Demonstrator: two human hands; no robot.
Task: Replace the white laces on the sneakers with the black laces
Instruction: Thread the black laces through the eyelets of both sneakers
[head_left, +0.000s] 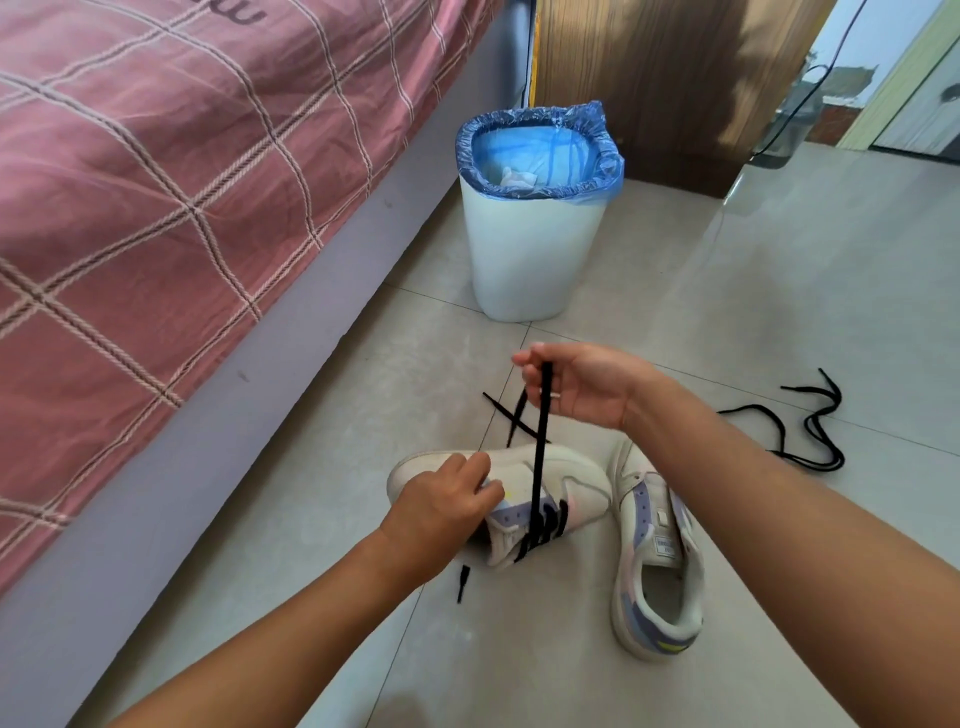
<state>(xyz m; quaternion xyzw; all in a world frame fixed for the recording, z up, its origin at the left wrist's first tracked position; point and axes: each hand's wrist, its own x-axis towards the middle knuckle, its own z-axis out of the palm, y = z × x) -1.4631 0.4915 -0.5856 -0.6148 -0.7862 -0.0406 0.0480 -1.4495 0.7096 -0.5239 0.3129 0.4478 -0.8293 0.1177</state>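
Observation:
A white and lilac sneaker (566, 488) lies on the tiled floor in front of me, partly threaded with a black lace (540, 452). My left hand (447, 501) grips the sneaker's side near its eyelets. My right hand (576, 382) is raised above the shoe and pinches the black lace, which runs taut down to the eyelets. The lace's loose ends lie on the floor beyond the shoe and near my left wrist. A second sneaker (657, 566) with no lace lies to the right. Another black lace (810, 421) is coiled on the floor at the right.
A white bin (530, 249) with a blue liner stands just beyond the shoes. A bed with a pink checked cover (156, 182) runs along the left. A wooden cabinet (665, 78) stands behind the bin, and a doorway opens at the far right.

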